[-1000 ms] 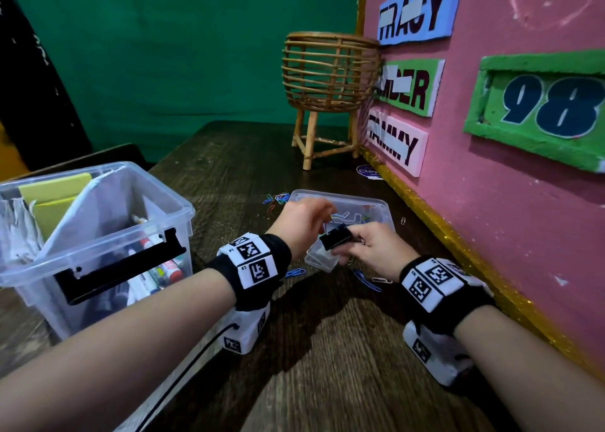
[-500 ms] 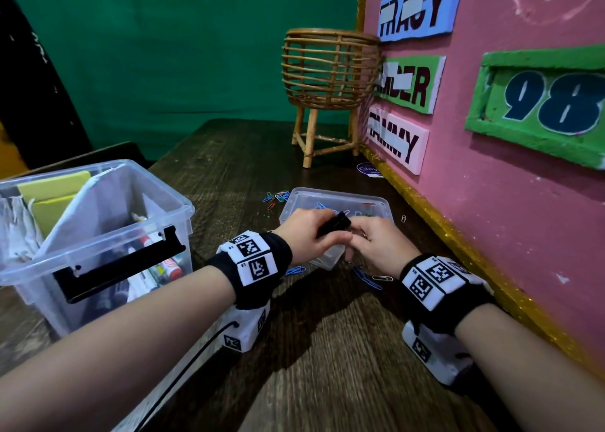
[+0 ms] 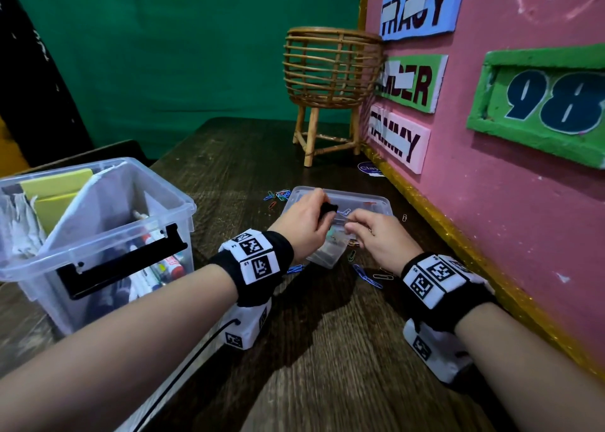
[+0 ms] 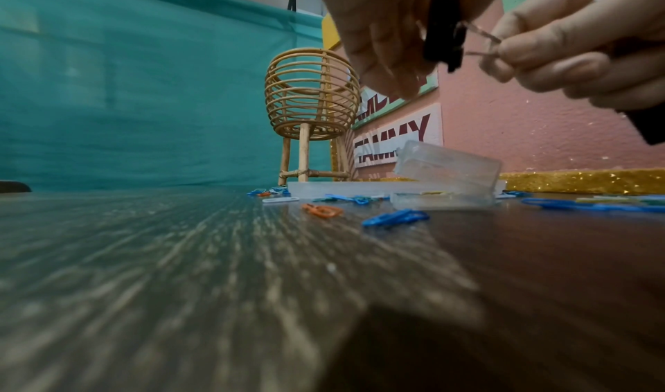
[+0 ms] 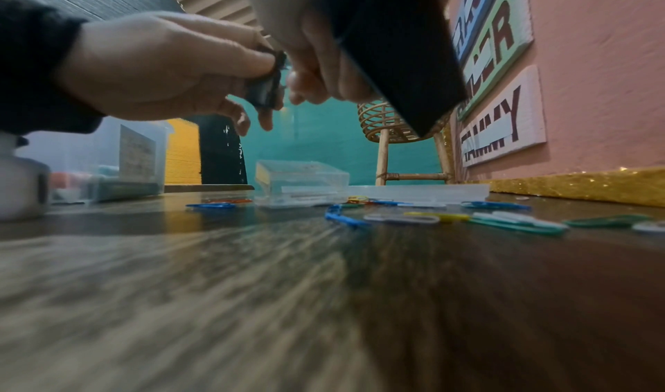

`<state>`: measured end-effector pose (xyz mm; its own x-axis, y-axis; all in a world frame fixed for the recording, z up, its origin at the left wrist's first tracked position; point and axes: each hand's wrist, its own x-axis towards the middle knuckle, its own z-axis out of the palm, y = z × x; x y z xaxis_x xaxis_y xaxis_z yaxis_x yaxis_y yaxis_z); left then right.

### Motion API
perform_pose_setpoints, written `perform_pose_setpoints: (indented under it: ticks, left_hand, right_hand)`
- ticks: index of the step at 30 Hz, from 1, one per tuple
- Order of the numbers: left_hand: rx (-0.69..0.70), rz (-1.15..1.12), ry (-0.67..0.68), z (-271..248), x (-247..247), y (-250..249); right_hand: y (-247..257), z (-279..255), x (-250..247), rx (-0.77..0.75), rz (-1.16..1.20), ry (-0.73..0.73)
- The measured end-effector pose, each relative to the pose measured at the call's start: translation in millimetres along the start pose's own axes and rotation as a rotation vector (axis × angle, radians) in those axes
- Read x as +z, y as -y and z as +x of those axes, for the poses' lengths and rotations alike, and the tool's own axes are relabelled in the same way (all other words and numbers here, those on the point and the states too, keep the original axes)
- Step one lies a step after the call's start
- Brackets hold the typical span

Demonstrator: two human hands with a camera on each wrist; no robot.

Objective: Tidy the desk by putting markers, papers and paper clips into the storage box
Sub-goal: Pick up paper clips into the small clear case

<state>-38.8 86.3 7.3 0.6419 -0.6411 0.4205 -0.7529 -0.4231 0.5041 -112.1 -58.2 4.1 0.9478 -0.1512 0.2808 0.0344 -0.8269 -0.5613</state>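
Note:
Both hands hold one black binder clip just above a small clear case. My left hand grips the clip's black body. My right hand pinches its wire handles. Coloured paper clips lie loose on the desk around the case, and a small heap of paper clips sits farther back. The clear storage box stands at the left and holds markers, white papers and yellow pads.
A flat clear lid lies behind the small case. A rattan basket on legs stands at the back against the pink board that walls the right side. A gold trim runs along the board's foot.
The binder clip has moved up and slightly away from me. My left hand has taken hold of its black body, and my right hand now pinches the wire handles.

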Motion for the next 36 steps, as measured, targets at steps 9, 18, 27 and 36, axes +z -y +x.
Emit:
perform_pose_setpoints:
  ticks: [9, 18, 27, 36]
  left_hand:
    - [-0.051, -0.030, 0.264, -2.5, -12.1, 12.1]
    - [-0.011, 0.125, 0.441, -6.0, 0.7, -4.1]
    - [0.007, 0.043, 0.554, -8.9, -1.3, -6.0]
    - [-0.022, 0.078, 0.479, -4.7, 1.2, -1.6]
  right_hand:
    - [-2.6, -2.9, 0.0, -0.035, -0.055, 0.157]
    - [-7.2, 0.6, 6.8, -0.051, 0.178, 0.066]
    - [-7.3, 0.0, 7.4, -0.040, 0.067, 0.178]
    - [-12.5, -0.1, 8.0, 0.224, -0.141, 0.227]
